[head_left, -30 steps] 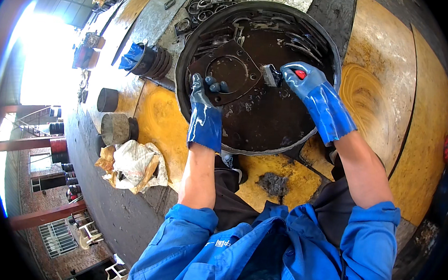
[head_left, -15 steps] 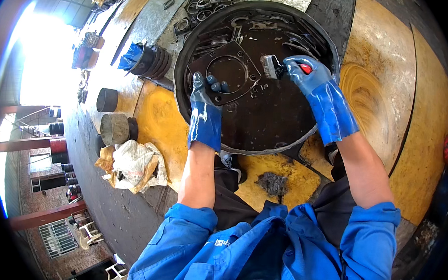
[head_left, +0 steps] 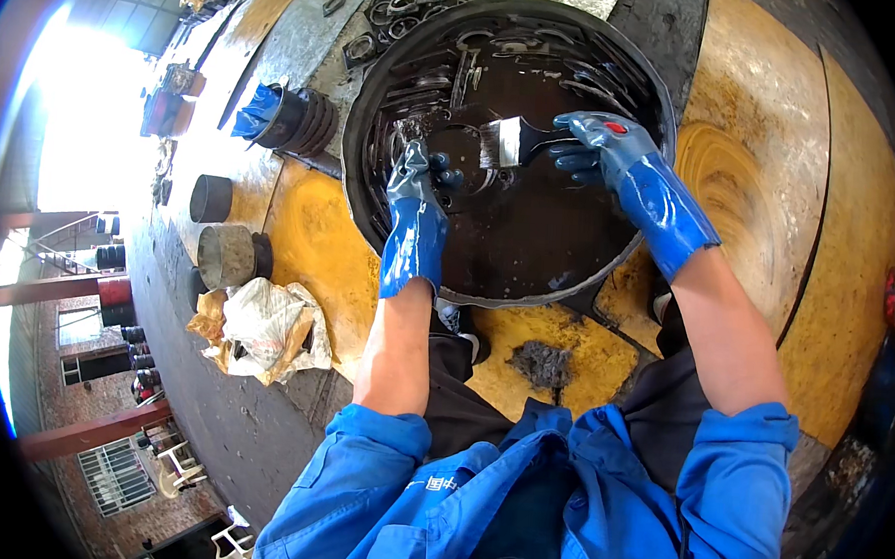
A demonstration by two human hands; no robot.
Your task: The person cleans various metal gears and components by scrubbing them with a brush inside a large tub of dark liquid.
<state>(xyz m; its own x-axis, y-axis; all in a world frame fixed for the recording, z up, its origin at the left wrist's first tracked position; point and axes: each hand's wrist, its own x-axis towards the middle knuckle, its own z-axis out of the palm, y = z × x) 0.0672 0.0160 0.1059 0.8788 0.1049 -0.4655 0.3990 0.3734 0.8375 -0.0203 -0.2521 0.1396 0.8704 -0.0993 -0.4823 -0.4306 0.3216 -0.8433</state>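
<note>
Both my hands wear blue rubber gloves and work over a big round tub of dark liquid. My left hand grips the near-left edge of a dark flange plate with a large round hole; the plate is wet and its outline is hard to make out against the liquid. In my right hand is a flat paintbrush with a dark handle and pale metal band. Its bristles lie over the plate's hole and right side; whether they touch is unclear. A red spot shows at the right glove's fingers.
Several metal rings and flat parts lie inside the tub's far side. More square-framed rings sit beyond its rim. At left are a black can with blue gloves, cylinders and a crumpled plastic bag. A dark fibrous clump lies near my feet.
The brush has moved left, from beside the plate to over it, and my right hand has turned with it. My left hand has shifted slightly and the plate has tilted.
</note>
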